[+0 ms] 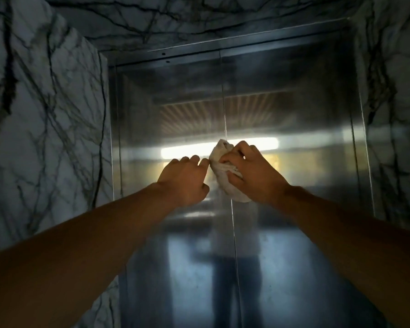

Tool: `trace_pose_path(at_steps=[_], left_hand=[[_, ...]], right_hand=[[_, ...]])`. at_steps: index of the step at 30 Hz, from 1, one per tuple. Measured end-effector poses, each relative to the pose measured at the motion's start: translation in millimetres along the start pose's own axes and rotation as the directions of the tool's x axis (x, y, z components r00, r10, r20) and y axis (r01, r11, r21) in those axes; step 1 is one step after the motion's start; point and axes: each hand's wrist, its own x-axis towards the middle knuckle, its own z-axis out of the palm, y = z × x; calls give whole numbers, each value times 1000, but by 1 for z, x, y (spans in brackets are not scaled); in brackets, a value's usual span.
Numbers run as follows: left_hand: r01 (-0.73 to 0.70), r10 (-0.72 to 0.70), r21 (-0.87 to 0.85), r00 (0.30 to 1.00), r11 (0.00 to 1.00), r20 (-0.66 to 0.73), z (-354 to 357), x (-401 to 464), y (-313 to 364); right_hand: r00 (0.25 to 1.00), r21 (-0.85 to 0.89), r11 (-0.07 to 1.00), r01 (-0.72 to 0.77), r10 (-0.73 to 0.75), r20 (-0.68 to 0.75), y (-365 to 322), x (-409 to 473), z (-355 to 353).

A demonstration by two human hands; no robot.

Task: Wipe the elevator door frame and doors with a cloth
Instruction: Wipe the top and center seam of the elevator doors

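Observation:
Two closed steel elevator doors (175, 119) fill the middle of the view, meeting at a vertical seam. A steel door frame (115, 129) runs around them. My right hand (251, 172) grips a bunched white cloth (219, 159) and presses it against the doors right at the seam, about mid-height. My left hand (184, 178) rests on the left door just beside the cloth, fingers curled, its fingertips close to the cloth's left edge. Whether those fingertips touch the cloth I cannot tell.
Marble walls with dark veins stand on the left (45, 129) and right (398, 114), and marble spans above the frame. The doors mirror a bright ceiling light and a standing person's blurred shape.

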Motion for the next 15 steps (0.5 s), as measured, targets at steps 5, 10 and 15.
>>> trace_pose_path(at_steps=[5, 10, 15], left_hand=[[108, -99, -77, 989, 991, 114, 1, -23, 16], [199, -89, -544, 971, 815, 222, -19, -34, 65], [448, -72, -893, 892, 30, 445, -54, -43, 127]], right_hand=[[997, -60, 998, -29, 34, 74, -21, -51, -7], [979, 10, 979, -204, 204, 3, -44, -95, -37], [882, 187, 886, -425, 452, -135, -69, -138, -65]])
